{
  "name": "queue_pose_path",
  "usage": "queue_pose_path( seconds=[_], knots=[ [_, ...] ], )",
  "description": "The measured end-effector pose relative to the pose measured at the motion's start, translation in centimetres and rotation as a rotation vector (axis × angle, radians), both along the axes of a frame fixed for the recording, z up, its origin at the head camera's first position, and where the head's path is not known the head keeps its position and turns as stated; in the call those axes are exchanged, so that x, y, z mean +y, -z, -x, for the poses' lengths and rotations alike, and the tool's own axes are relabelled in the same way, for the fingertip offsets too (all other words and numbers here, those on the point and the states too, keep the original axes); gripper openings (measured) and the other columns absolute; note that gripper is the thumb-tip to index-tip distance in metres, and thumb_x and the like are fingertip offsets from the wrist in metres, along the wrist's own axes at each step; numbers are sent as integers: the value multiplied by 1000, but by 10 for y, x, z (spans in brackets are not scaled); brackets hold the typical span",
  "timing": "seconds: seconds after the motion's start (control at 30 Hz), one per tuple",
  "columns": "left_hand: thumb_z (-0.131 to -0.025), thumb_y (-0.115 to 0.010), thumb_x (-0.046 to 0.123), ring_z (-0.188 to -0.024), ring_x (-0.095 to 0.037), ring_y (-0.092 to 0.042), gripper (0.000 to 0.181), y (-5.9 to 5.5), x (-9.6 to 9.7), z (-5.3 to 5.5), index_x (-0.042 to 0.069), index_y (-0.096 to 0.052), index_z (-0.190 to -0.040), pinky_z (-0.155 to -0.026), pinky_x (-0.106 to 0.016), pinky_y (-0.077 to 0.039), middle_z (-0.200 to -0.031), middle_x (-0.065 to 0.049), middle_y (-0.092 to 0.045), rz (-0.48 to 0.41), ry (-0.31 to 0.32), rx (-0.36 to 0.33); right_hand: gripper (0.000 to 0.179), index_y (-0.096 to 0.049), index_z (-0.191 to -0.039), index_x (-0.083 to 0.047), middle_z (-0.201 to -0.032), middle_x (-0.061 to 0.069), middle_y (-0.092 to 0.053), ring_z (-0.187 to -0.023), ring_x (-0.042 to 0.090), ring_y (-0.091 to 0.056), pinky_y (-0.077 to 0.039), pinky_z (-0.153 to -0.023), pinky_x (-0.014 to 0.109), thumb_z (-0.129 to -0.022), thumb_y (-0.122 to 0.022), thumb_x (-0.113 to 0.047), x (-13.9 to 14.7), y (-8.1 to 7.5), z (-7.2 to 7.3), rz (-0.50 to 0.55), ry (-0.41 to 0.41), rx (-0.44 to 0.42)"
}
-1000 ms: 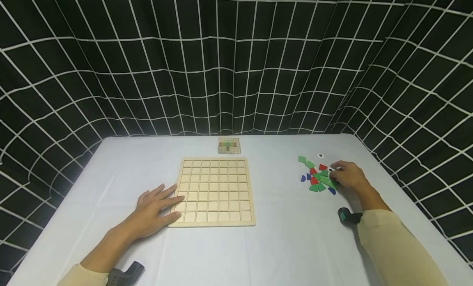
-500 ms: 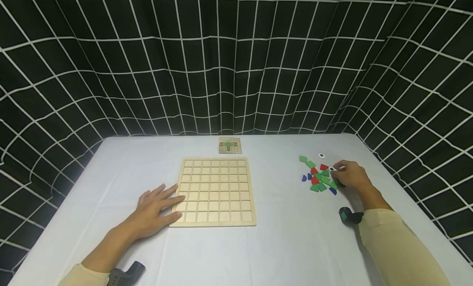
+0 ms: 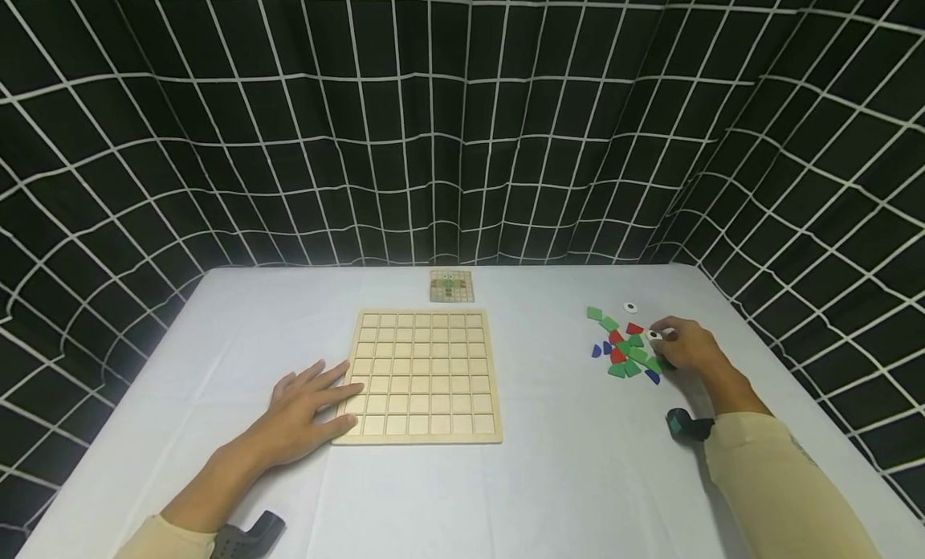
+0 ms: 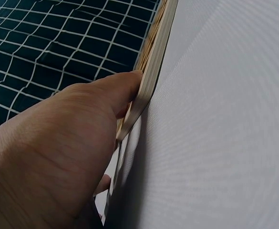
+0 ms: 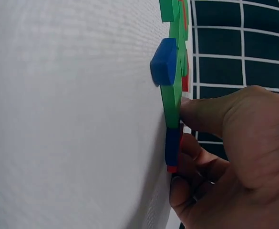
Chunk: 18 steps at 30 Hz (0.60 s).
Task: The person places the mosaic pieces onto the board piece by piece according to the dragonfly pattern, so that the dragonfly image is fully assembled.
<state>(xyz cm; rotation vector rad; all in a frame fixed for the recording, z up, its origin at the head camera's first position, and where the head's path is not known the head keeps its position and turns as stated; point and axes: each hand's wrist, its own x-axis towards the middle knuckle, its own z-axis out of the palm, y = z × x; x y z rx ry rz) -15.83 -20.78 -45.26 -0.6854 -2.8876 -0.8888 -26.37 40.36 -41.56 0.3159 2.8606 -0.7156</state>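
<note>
My left hand (image 3: 296, 414) lies spread at the left edge of a square wooden grid board (image 3: 426, 374), fingertips over its border. In the left wrist view the thumb (image 4: 125, 90) touches the side of the board (image 4: 151, 71). At the right, my right hand (image 3: 686, 346) is over a loose cluster of flat coloured pieces. Its thumb and forefinger pinch a white oval eye piece (image 3: 654, 335) with a black dot. In the right wrist view, the thumb (image 5: 201, 112) is against a green piece (image 5: 171, 105), and the other fingers curl beside blue and red pieces.
Green pieces (image 3: 609, 324), red pieces (image 3: 617, 355) and blue half-round pieces (image 3: 596, 351) lie close together. A second eye piece (image 3: 630, 308) lies behind them. A small pattern card (image 3: 451, 287) is behind the board. Grid-patterned dark curtain (image 3: 462, 125) surrounds the white table (image 3: 564, 463).
The right hand's fingertips shift very slightly, and the eye piece between them shows more fully. The left hand and board stay put.
</note>
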Motion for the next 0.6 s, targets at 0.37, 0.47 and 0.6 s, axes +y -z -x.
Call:
queue_pose_path(
  seconds=[0.37, 0.47, 0.6],
  knots=[
    [-101, -76, 40, -153, -56, -33, 48, 2, 2, -1, 12, -76, -139, -116, -82, -13, -164, -17, -50, 6, -3, -6, 50, -57, -139, 14, -128, 39, -60, -116, 56, -58, -57, -94, 65, -107, -68, -23, 0, -16, -23, -29, -20, 171],
    [-101, -76, 40, -153, -56, -33, 47, 1, 2, -1, 12, -76, -139, -116, -82, -13, -164, -16, -50, 5, -5, 0, 50, -60, -139, 11, -125, 37, -62, -114, 54, -58, -60, -87, 60, -107, -70, -25, -5, -28, -31, -22, -55, 256],
    [-101, -76, 40, -153, -56, -32, 47, 0, 1, -1, 12, -75, -139, -116, -82, -12, -164, -15, -50, 0, -4, 0, 44, -66, -135, 9, -116, 29, -67, -108, 47, -60, -59, -73, 45, -105, -73, -23, -22, -47, -41, 17, -105, 367]
  ],
)
